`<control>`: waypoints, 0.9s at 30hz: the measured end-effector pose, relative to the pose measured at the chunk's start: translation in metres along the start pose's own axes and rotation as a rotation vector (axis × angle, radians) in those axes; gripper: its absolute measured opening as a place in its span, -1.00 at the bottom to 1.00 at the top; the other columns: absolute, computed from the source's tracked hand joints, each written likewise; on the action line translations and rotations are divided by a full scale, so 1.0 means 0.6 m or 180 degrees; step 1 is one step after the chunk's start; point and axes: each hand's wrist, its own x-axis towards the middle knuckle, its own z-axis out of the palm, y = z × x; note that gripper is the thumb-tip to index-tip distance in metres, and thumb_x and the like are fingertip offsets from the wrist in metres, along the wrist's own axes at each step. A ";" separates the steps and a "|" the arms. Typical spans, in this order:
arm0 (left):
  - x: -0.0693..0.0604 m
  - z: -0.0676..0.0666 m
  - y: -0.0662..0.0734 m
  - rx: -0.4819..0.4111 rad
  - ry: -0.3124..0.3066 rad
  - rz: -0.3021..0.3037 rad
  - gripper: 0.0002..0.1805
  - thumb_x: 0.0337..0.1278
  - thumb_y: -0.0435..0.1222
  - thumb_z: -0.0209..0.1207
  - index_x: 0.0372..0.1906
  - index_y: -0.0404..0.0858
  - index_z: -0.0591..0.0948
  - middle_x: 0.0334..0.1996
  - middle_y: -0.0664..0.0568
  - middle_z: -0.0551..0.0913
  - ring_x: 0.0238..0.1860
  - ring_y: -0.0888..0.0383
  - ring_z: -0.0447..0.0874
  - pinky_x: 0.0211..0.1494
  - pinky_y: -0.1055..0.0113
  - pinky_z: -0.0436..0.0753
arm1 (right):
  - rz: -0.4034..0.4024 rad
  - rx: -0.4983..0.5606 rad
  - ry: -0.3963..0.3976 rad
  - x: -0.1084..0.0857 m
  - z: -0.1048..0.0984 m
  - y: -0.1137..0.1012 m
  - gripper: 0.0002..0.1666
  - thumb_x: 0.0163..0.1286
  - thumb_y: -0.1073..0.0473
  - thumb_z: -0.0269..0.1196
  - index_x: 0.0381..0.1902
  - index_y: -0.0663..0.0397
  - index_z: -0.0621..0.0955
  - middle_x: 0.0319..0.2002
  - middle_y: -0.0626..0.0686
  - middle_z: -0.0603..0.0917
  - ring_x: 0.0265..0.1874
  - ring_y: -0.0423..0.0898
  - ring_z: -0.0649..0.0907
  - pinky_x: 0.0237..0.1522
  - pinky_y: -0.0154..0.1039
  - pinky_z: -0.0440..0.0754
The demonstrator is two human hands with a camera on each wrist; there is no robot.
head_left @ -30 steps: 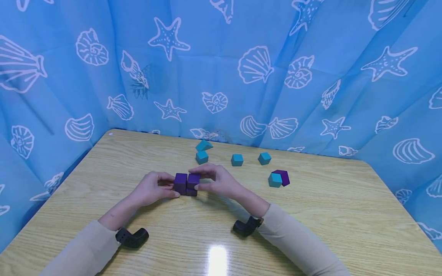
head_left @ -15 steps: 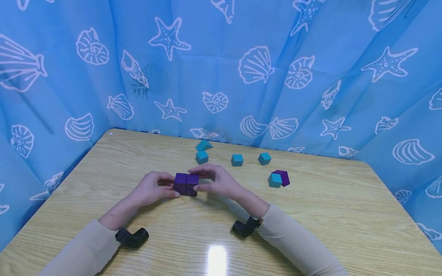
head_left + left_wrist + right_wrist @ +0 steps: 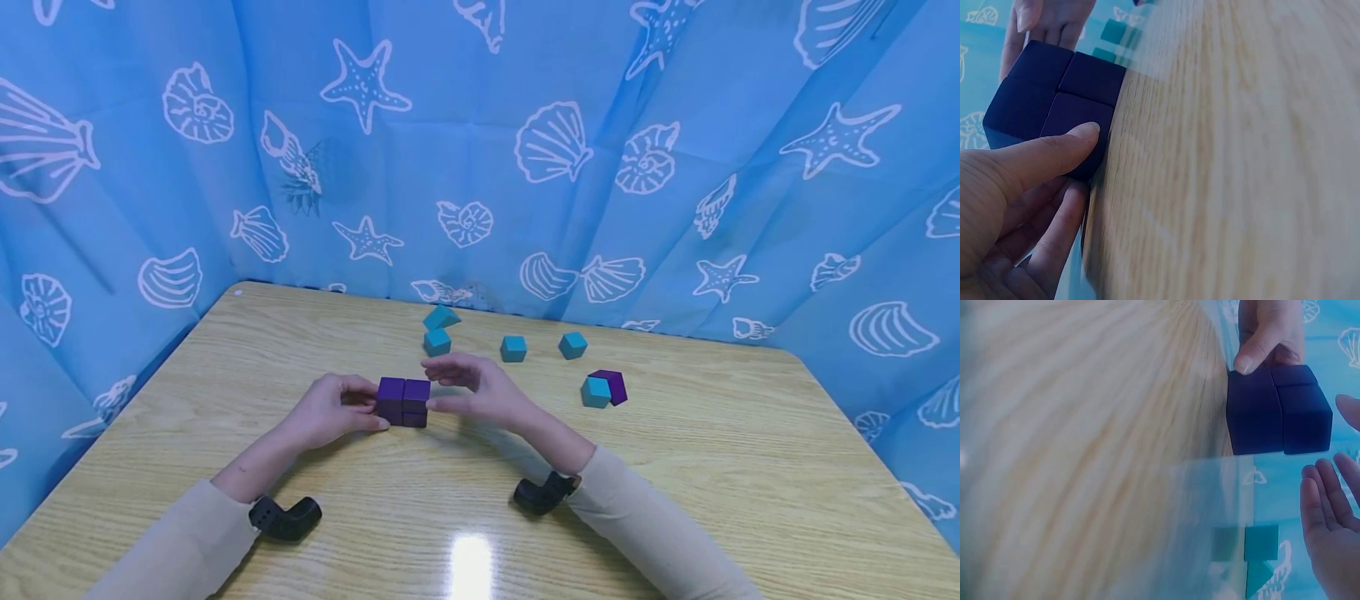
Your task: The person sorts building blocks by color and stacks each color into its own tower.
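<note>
Several dark purple cubes (image 3: 390,403) stand pressed together on the table as a block two wide and two high. At its left end my left hand (image 3: 330,410) holds the block, the thumb (image 3: 1054,150) lying on a lower cube and the fingers behind it. My right hand (image 3: 483,393) hovers just off the block's right end. In the right wrist view its fingers (image 3: 1329,494) are spread and apart from the upper cube (image 3: 1307,419), with nothing held. Faces of the block turned toward the table are hidden.
On the wooden table (image 3: 675,467), a teal triangular prism (image 3: 441,317) lies behind a teal cube (image 3: 437,342). Two more teal cubes (image 3: 513,349) stand to the right. Farther right, another teal cube (image 3: 596,392) partly covers a purple piece (image 3: 617,387). A blue curtain (image 3: 465,167) hangs behind.
The upper right purple cube has shifted slightly left, closing the gap beside its neighbour. My right hand has let go of it and drawn back right. The left hand stays in place.
</note>
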 end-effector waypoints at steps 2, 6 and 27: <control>0.000 0.000 0.000 0.0006 -0.0001 -0.0008 -0.55 -0.10 -0.31 0.44 -0.04 -0.42 0.65 -0.14 -0.15 0.69 -0.16 0.11 0.63 -0.05 0.24 0.66 | 0.0001 0.0018 0.0041 -0.004 -0.005 0.003 -0.39 0.21 0.32 0.34 0.23 0.26 0.47 0.17 0.29 0.54 0.17 0.08 0.54 0.24 -0.18 0.51; 0.000 0.000 0.001 0.0022 -0.0001 -0.0002 -0.55 -0.10 -0.32 0.44 -0.04 -0.43 0.64 -0.13 -0.15 0.69 -0.16 0.11 0.63 -0.06 0.25 0.66 | 0.0001 0.0077 0.0142 -0.015 -0.015 0.009 -0.40 0.22 0.32 0.33 0.22 0.33 0.46 0.15 0.32 0.54 0.17 0.11 0.54 0.24 -0.13 0.51; -0.002 -0.001 0.002 0.0030 -0.0013 -0.0050 -0.54 -0.10 -0.30 0.44 -0.03 -0.42 0.64 -0.13 -0.14 0.68 -0.17 0.11 0.60 -0.09 0.31 0.61 | 0.0264 0.0166 0.0666 -0.075 -0.062 0.027 -0.48 0.29 0.29 0.28 0.18 0.34 0.48 0.16 0.33 0.53 0.16 0.18 0.53 0.16 -0.29 0.56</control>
